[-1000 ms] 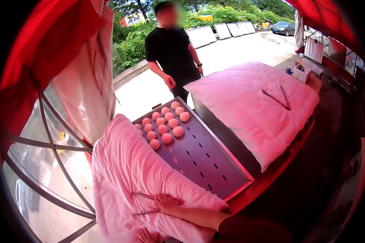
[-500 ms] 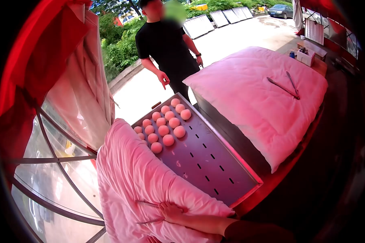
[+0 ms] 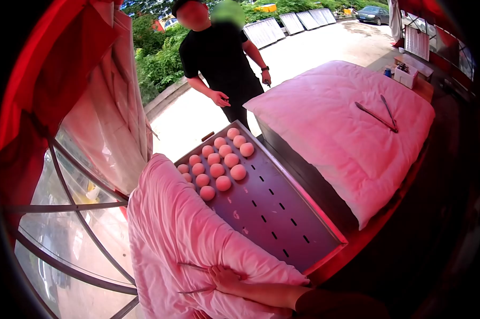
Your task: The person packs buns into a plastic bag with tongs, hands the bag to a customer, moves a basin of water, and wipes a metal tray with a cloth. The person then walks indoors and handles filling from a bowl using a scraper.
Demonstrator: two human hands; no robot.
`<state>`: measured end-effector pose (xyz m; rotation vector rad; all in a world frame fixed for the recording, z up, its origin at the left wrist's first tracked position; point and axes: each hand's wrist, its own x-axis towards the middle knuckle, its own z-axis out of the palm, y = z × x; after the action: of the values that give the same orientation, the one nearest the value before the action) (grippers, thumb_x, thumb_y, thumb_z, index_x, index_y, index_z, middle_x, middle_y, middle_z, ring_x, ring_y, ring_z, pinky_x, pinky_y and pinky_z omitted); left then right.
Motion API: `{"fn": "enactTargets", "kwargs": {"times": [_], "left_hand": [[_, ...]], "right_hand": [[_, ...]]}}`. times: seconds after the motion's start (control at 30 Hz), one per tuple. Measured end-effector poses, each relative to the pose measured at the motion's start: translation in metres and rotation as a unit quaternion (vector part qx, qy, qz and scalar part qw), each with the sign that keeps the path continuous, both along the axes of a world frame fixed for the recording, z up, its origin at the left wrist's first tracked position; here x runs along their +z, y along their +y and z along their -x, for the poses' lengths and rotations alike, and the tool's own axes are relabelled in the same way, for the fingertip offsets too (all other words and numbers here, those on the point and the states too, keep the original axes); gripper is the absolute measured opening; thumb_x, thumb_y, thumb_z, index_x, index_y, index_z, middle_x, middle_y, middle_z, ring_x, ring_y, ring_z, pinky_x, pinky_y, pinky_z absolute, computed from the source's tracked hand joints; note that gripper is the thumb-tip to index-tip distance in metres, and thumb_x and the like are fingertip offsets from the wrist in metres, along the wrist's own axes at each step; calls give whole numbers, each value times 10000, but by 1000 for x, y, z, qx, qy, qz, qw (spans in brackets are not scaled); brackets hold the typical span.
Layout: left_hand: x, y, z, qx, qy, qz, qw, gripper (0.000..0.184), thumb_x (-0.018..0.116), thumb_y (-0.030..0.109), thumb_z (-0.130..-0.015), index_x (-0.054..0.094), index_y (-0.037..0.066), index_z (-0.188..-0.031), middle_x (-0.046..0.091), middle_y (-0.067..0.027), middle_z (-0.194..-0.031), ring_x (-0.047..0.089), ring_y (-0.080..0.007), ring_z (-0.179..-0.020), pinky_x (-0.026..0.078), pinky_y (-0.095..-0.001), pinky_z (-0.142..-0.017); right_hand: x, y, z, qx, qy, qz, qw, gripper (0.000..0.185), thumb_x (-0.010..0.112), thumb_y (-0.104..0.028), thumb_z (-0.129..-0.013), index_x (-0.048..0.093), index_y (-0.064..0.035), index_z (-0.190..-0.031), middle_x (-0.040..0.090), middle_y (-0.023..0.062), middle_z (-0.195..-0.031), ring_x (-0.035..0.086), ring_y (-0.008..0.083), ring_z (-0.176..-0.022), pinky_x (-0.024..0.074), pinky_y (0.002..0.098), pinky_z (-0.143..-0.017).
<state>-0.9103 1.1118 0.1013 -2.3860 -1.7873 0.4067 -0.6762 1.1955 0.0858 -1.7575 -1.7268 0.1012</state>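
Observation:
My right hand (image 3: 225,279) rests on a thick, pink-looking quilt (image 3: 171,212), its fingers closed round a pair of metal tongs (image 3: 195,266). The two tong arms spread out to the left of the hand over the cloth. At the bottom edge, only a sliver of my left hand (image 3: 200,315) shows against the quilt; its fingers are mostly cut off. Beyond the quilt, a shallow metal tray (image 3: 266,228) with slots holds several round, pale buns (image 3: 223,183) in rows at its far end. The quilt's folded edge covers the near-left side of the tray.
Across the tray stands a person in black (image 3: 218,69), hands at waist height. A second quilt (image 3: 325,106) covers a surface on the right, with other tongs (image 3: 378,117) on it. A white box (image 3: 406,77) sits behind. Plastic sheeting with metal bars (image 3: 69,207) is at left.
The person opposite has raised and drawn in the hand that pointed down at the tray. My view has shifted slightly. My right hand and the tongs have stayed in place.

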Motion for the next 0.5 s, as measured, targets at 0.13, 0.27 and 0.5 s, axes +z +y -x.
{"fn": "enactTargets", "kwargs": {"times": [0.13,0.27,0.5], "left_hand": [[11,-3,-4,2,0,3,1000,957,580,576,-754,229,-34,-1402,174,-197,-1491,111,-368,-1387,66,-587,-1092],[17,-6,-8,4,-1,6,1000,945,579,571,-758,241,-36,-1399,178,-195,-1491,115,-369,-1386,64,-590,-1091],[-6,-1,3,2,3,-7,1000,1007,598,588,-734,176,-22,-1416,151,-199,-1496,98,-373,-1388,69,-591,-1090]], "right_hand": [[-8,3,4,-23,-19,-29,999,449,483,-213,-766,500,20,-1150,515,114,-986,494,246,-904,429,368,-758],[0,0,1,3,-6,41,999,557,532,-207,-731,461,47,-1222,504,130,-1063,498,261,-986,434,378,-828],[2,0,0,3,-15,21,1000,551,530,-207,-731,464,48,-1216,508,130,-1059,500,258,-982,433,374,-824]]}}
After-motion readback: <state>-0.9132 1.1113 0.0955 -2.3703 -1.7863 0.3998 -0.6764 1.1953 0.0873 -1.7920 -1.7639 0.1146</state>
